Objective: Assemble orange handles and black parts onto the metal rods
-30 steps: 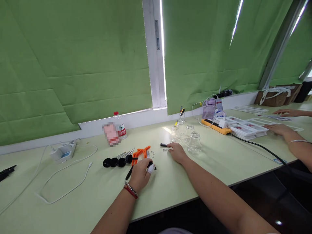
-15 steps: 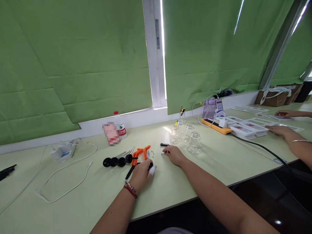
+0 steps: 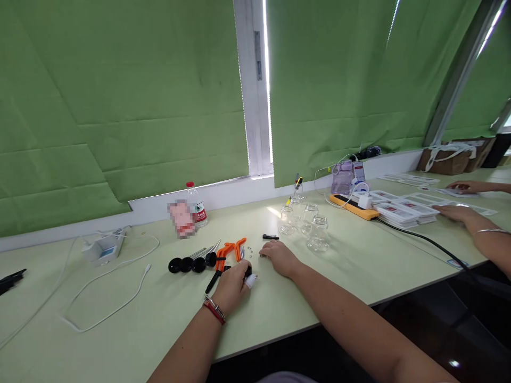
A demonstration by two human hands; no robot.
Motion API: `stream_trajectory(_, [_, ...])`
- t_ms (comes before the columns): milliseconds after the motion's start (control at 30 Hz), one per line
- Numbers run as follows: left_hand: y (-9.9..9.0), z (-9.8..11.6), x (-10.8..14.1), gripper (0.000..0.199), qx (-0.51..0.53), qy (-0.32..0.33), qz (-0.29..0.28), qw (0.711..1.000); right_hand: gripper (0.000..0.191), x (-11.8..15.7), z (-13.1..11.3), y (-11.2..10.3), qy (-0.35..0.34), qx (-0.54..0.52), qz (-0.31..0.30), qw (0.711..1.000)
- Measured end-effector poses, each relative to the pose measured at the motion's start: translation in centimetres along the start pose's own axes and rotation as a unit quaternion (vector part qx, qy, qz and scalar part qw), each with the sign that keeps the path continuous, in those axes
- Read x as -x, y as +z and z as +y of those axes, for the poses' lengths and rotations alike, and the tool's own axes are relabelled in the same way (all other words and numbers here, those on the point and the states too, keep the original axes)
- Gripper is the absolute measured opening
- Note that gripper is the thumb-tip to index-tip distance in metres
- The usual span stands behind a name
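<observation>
My left hand [image 3: 232,284] is closed around a small black part with a white end [image 3: 250,279]; the fingers hide most of it. Just to the right, my right hand [image 3: 282,259] pinches a small coil spring [image 3: 262,256] low over the tabletop. Behind its fingers lies a short black piece with a row of fine teeth or coils [image 3: 270,236]. Several tiny rings [image 3: 250,250] are scattered between the hands. Orange handle-like parts [image 3: 227,252] lie beyond my left hand, beside black round caps with metal rods [image 3: 199,264]. A black rod-shaped piece [image 3: 213,282] is by my left wrist.
Several clear glass jars [image 3: 318,234] stand beyond my right hand. An orange power strip [image 3: 353,207], white stacked trays [image 3: 407,211] and a co-worker's hands [image 3: 459,213] are to the right. A water bottle [image 3: 199,207] and a white cable [image 3: 120,314] are on the left.
My right hand has shifted slightly left, carrying the spring towards my left hand. My left hand has stayed nearly still, its black and white part tilted a little.
</observation>
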State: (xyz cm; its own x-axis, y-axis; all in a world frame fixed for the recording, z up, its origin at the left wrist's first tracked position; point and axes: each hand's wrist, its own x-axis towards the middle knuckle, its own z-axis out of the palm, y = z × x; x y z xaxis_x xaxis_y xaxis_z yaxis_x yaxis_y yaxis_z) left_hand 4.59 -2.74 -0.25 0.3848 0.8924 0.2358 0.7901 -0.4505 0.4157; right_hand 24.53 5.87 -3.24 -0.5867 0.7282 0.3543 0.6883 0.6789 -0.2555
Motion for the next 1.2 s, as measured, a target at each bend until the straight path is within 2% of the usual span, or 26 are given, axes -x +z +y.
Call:
stream_trajectory(100, [0.0, 0.0, 0.0, 0.012, 0.0, -0.001, 0.0, 1.0, 0.034, 0.0, -0.8, -0.3, -0.004, 0.039, -0.022, 0.999])
stream_trajectory(200, [-0.1, 0.0, 0.0, 0.011, 0.002, 0.001, -0.002, 1.0, 0.042, 0.1, -1.4, -0.3, -0.019, 0.048, -0.03, 0.998])
stream_trajectory(333, [-0.1, 0.1, 0.0, 0.01, 0.006, -0.001, -0.007, 1.0, 0.057, 0.4, -1.8, 0.0, -0.029, 0.011, -0.026, 0.999])
stream_trajectory(500, [-0.1, 0.1, 0.0, 0.01, 0.007, -0.003, -0.011, 1.0, 0.064, 0.6, -1.7, 0.3, -0.028, -0.036, -0.012, 0.999])
stream_trajectory(833, [-0.2, 0.2, 0.0, 0.01, 0.012, -0.005, -0.014, 1.0, 0.042, 0.5, -1.4, 0.7, -0.026, -0.133, 0.023, 0.991])
stream_trajectory(1067, [-0.3, 0.3, 0.1, 0.011, 0.011, -0.003, -0.012, 1.0, 0.028, 0.5, -0.1, 0.1, 0.069, -0.243, 0.047, 0.967])
stream_trajectory(1200, [-0.2, 0.1, 0.1, 0.012, 0.012, 0.0, -0.007, 1.0, 0.019, 0.7, 0.8, -0.1, 0.078, -0.275, 0.029, 0.958])
